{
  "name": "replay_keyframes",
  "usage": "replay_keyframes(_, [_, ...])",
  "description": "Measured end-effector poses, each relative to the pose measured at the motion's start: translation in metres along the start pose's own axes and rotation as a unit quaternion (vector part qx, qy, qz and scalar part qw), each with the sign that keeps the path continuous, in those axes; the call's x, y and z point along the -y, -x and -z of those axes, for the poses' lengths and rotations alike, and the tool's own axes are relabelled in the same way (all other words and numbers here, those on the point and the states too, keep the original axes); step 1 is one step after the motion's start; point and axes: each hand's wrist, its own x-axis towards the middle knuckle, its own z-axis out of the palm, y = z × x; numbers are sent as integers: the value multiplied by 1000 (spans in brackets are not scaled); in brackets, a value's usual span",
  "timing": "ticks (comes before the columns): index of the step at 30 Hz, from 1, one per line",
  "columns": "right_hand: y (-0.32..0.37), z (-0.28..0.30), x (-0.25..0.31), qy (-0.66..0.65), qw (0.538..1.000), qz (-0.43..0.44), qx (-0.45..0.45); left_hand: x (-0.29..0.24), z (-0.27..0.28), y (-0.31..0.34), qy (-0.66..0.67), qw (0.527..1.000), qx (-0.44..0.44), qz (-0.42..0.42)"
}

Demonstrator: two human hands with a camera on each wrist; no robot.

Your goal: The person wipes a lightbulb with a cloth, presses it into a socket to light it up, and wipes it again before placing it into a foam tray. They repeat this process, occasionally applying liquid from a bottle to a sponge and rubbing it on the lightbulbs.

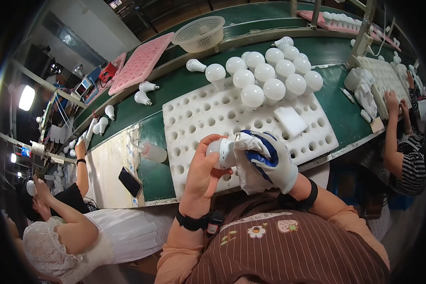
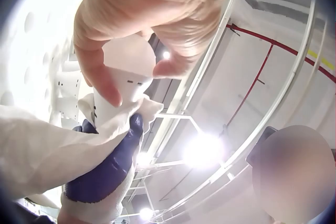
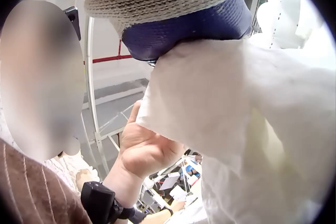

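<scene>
My bare left hand [image 1: 199, 173] grips a white light bulb [image 1: 217, 152] by its round dome, fingers and thumb on opposite sides. My right hand [image 1: 274, 163] wears a white knit glove with a blue coated palm and holds a white cloth [image 1: 244, 154] around the bulb's other end. In the left wrist view the cloth [image 2: 47, 145] covers that end, while small dark slots show on the bulb's collar [image 2: 134, 82]. The cloth [image 3: 205, 98] hangs in loose folds below the glove [image 3: 184, 29] in the right wrist view. Both hands are over the near edge of a white foam tray [image 1: 199, 120].
Several upright bulbs [image 1: 265, 73] crowd the tray's far side, near a small foam block [image 1: 290, 120]. To the left are a squeeze bottle [image 1: 154, 152] and a phone [image 1: 130, 182]. A white basket [image 1: 199, 34] stands behind. People work on both sides.
</scene>
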Motion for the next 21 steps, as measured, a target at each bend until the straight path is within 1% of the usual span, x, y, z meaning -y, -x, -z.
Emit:
replay_keyframes(1, [0, 0, -1, 7, 1000, 14, 2, 2, -1, 0, -16, 1000, -3, -9])
replay_keyframes(2, [1, 1, 2, 10, 1000, -8, -3, 3, -1, 1, -31, 999, -7, -19])
replay_keyframes(3, [1, 2, 3, 10, 1000, -9, -3, 5, -1, 2, -31, 999, -7, -18])
replay_keyframes(5, [-1, 1, 5, 6, 1000, -6, -20, 6, -1, 3, -45, 998, 27, -43])
replay_keyframes(6, [-2, 4, 7, -11, 999, -31, -22, 6, -3, 2, -45, 998, 25, -41])
replay_keyframes(8, [-2, 4, 7, -15, 999, -23, -24, 5, -5, 4, -38, 997, 48, -49])
replay_keyframes(9, [-3, 4, 7, -20, 999, -14, -25, 4, -6, 4, -38, 997, 48, -48])
replay_keyframes(10, [-3, 3, 5, -20, 999, -15, -25, 2, -8, 3, -25, 999, 28, -36])
replay_keyframes(11, [-2, 2, 2, -2, 1000, 8, -18, 0, -8, 3, -12, 1000, 8, -24])
replay_keyframes(12, [-2, 1, 0, 16, 999, 30, -10, 0, -8, 3, -12, 1000, 8, -24])
replay_keyframes(13, [-2, 1, 0, 16, 999, 31, -10, 1, -8, 2, -27, 999, -4, -28])
replay_keyframes(15, [-2, 2, 2, 23, 1000, 13, -6, 1, -6, 2, -41, 999, -15, -32])
replay_keyframes(17, [-2, 1, 3, 14, 1000, 0, -9, 1, -5, 4, -63, 997, 0, -37])
replay_keyframes(19, [-2, 0, 7, -45, 998, -42, -28, 3, -4, 4, -65, 997, 10, -42])
replay_keyframes(21, [-4, 1, 0, -55, 997, -42, -29, 2, -6, 5, -66, 996, 18, -48])
